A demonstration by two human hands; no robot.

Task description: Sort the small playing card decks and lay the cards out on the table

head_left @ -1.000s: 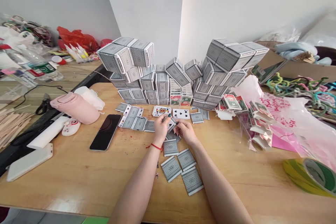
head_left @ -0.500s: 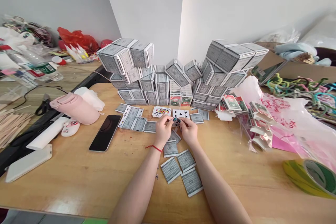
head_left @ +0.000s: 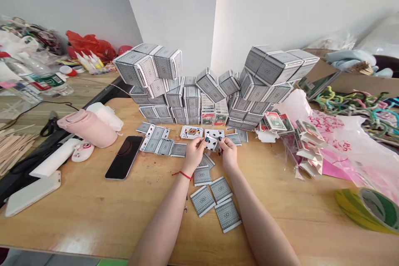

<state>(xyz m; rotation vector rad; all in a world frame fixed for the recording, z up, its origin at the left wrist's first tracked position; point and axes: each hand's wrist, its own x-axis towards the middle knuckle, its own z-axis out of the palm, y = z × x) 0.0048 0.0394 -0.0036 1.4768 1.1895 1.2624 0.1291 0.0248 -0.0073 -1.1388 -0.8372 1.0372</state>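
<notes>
A playing card [head_left: 212, 144] with black pips is held face up between my two hands. My left hand [head_left: 195, 153], with a red string at the wrist, pinches its left side. My right hand [head_left: 229, 153] is closed at its right edge, thumb on top. Right behind it lies a face-up spade card [head_left: 215, 132], beside a stack topped by a picture card [head_left: 191, 131]. Below my hands lie several grey-backed folded cards [head_left: 227, 215], and to the left more grey-backed cards [head_left: 154, 144] overlap. Fingers hide part of the held card.
Behind stands a structure of folded-card blocks [head_left: 193, 99], with stacked card boxes [head_left: 213, 114] in it. Left are a phone [head_left: 124, 157] and a pink tumbler [head_left: 90, 128]. Right lie opened card boxes [head_left: 308, 145], plastic bags [head_left: 336, 137] and yellow tape [head_left: 349, 208].
My hands have moved slightly apart, the right one to the right. More of the held card's face now shows between the thumbs. The surrounding cards lie as before.
</notes>
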